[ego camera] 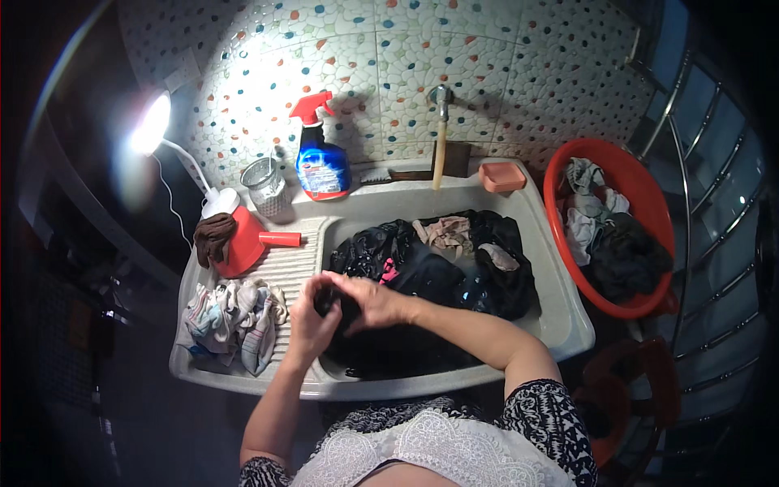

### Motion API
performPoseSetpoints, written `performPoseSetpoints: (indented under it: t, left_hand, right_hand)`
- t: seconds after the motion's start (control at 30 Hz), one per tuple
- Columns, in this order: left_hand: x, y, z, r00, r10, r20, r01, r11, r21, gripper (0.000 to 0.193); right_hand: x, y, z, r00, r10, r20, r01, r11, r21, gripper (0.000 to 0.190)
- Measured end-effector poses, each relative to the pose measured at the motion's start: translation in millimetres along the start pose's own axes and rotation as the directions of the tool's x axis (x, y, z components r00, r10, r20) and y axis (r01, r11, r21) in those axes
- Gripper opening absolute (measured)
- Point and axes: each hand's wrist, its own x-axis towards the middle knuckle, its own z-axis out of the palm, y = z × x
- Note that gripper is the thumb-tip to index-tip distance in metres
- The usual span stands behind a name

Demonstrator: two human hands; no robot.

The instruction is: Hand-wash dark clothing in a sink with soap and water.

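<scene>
My left hand [309,322] and my right hand [378,299] come together over the left side of the sink basin [420,199]. Between them is a dark, bunched piece of cloth [328,298], mostly hidden by my fingers. Black wet fabric or plastic [432,277] fills much of the basin beneath; its exact kind is hard to tell. On it lie a beige cloth [449,234], a small greyish cloth [499,257] and a bit of bright pink [388,271]. Left of my hands, a pile of pale striped socks [234,322] rests on the ribbed washboard [298,262].
A red plastic dipper [240,246] carries a brown cloth [214,237] near a lit lamp [152,125]. Along the back stand a glass [265,185], a spray bottle [322,161], a brush [376,176], a tap [442,103] and a soap dish [503,176]. A red laundry tub [666,225] sits right.
</scene>
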Motion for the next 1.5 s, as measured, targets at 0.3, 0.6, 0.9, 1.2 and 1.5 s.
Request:
performPoseSetpoints:
  t: [0.3, 0.6, 0.9, 1.2, 1.5]
  left_hand:
    - [85.3, 33.7, -21.4, 0.957, 0.287, 0.034, -0.224, 0.810, -0.542, 0.144]
    - [88.7, 23.3, 56.6, 0.857, 0.050, 0.512, 0.314, 0.738, -0.597, 0.084]
    - [82.8, -8.6, 79.0, 0.754, -0.367, 0.544, 0.639, 0.600, -0.481, 0.036]
    - [58.5, -66.4, 94.5, 0.761, -0.036, 0.647, -0.218, 0.926, 0.308, 0.088]
    - [33.0, -85.4, 142.8, 0.565, 0.103, 0.819, -0.667, 0.640, 0.380, 0.077]
  right_hand:
    - [62.1, -103.1, -139.8, 0.866, 0.006, -0.500, -0.102, 0.981, -0.165, 0.026]
    - [90.8, -135.1, -165.1, 0.691, 0.179, -0.700, 0.392, 0.722, 0.571, 0.021]
    - [-71.5, 17.3, -169.8, 0.428, 0.520, -0.739, -0.016, 0.822, 0.569, 0.060]
    - [-144.4, 40.4, -157.6, 0.335, 0.942, 0.003, -0.939, 0.334, 0.078, 0.077]
    - [-138.3, 67.7, -61.8, 0.479, 0.835, -0.273, -0.692, 0.168, -0.702, 0.046]
